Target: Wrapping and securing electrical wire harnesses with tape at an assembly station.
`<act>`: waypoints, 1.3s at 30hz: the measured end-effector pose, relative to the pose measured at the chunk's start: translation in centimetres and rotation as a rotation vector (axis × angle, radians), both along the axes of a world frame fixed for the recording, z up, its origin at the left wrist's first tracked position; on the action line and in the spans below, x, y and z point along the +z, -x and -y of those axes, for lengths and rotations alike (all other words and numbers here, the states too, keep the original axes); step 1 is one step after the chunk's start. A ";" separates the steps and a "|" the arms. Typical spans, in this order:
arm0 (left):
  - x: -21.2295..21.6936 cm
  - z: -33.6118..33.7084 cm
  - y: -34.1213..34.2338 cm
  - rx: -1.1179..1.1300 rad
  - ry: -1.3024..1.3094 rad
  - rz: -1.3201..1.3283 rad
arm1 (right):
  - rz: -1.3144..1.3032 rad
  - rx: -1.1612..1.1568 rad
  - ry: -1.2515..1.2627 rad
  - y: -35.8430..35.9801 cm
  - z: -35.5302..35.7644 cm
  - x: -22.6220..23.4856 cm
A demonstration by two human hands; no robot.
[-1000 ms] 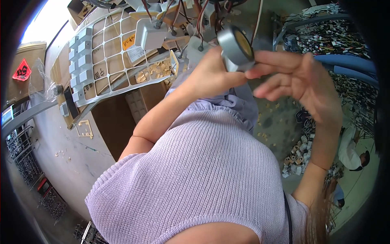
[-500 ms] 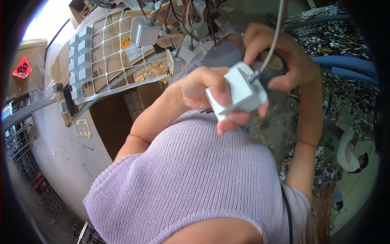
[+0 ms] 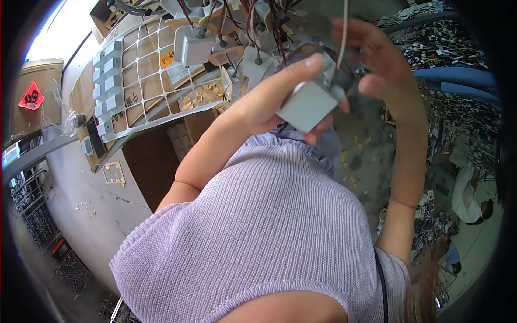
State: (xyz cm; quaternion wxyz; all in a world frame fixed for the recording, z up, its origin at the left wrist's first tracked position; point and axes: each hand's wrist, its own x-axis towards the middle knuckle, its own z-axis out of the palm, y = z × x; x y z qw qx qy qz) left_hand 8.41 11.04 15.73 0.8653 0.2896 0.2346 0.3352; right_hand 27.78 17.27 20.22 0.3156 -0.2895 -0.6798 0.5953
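Observation:
My left hand is closed on a white box-shaped housing, its thumb lying along the upper side and its fingertips showing beneath. One flat square face of the housing points up toward me. A pale cable runs from the housing's far side up past the top of the view. To the right, my right hand is blurred by motion. Its thumb and fingers are spread apart beside the cable, and nothing shows between them.
More white housings with dark red wires hang at the top. On the left, a white grid rack over cardboard carries a row of small grey blocks. Cardboard chips lie beyond it. Heaped connectors and wires fill the right, near another person.
My right hand has come away from the housing and its fingers have opened. My left hand has turned the housing, bringing its square face up, and moved it slightly away from my body.

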 end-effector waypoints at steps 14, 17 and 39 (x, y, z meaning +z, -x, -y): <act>-1.9 0.3 0.3 0.411 -0.575 -0.578 | 0.273 0.189 -0.018 -1.6 -0.2 0.1; -3.0 0.3 0.2 0.502 -0.887 -0.932 | 0.076 -0.021 0.376 0.0 2.3 0.8; -0.6 1.0 1.1 0.465 -0.251 -0.483 | 0.016 0.044 0.208 0.9 1.2 -0.7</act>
